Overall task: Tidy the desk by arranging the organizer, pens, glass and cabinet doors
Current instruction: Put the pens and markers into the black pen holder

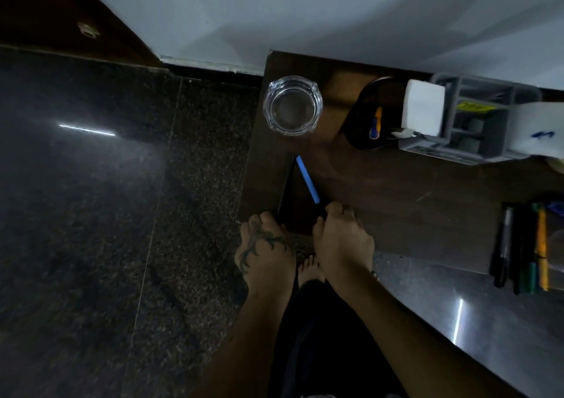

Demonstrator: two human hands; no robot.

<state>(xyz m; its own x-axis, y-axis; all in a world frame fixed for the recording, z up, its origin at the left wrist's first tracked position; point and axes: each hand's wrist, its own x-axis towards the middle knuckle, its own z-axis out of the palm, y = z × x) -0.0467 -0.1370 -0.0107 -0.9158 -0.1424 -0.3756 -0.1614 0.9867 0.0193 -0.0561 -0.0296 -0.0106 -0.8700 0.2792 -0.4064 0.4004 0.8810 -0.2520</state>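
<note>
We're looking down at a dark brown wooden desk (396,190) set against a pale wall (305,10), with the desk's left end in view. Dark speckled polished stone floor (91,214) to the left and below, with light streaks reflected in it. Lighting is dim.

Blue pen (307,179) lies flat on the desk near the left front corner, long axis running diagonally: far end up-left toward the glass, near end down-right at our right hand. Black pen (287,184) just beside it on the left, steeper, nearly front-to-back. Far ends almost meet, near ends spread, a narrow V opening toward us.

Left hand (265,248) at the desk's front edge, fingers curled down at the black pen's near end; can't tell if it's pinched or only touched. Right hand (343,239) likewise, fingertips bent down on the blue pen's near end; grip unclear.

Glass (292,104), clear and empty, upright at the left rear corner, well apart from the pens. Grey organizer (470,117) against the wall to the right, a round black holder (375,113) touching its left side. More pens (522,245) lie at the right front edge, axes front-to-back.
</note>
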